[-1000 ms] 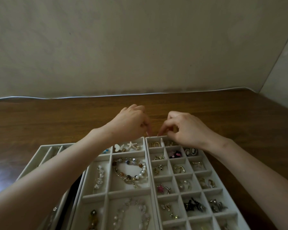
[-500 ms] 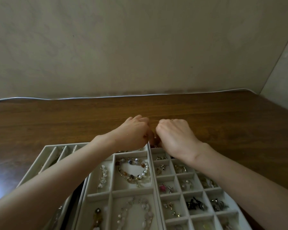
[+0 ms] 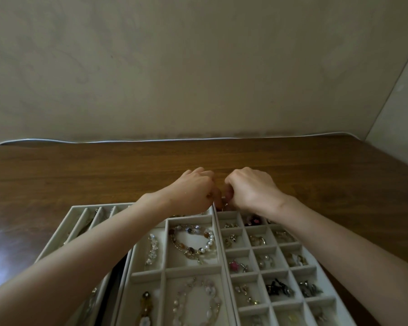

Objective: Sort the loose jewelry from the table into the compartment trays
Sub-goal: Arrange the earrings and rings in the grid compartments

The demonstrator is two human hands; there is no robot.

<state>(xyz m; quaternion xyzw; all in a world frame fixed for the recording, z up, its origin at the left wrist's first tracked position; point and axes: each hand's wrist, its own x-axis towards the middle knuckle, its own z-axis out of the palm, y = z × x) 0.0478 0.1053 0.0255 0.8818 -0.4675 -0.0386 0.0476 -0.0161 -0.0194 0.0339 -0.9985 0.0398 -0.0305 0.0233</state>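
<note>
Head view: left hand (image 3: 193, 189) and right hand (image 3: 251, 188), fingers curled, jointly pinch a small, barely visible jewelry piece (image 3: 223, 204) over the far edge of the trays (image 3: 218, 231) on the desk (image 3: 316, 175); judged risk: a fumble drops it into the seam between trays.

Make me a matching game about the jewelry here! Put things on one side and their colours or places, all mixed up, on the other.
Things:
1. star charm
2. upper bracelet
3. lower bracelet
4. small shiny piece

Matches:
A. pale, milky beads
B. pinched between the left hand and the right hand
C. bright pink
D. brown, white and dark beads

Pairs: 1-C, 2-D, 3-A, 4-B
</note>
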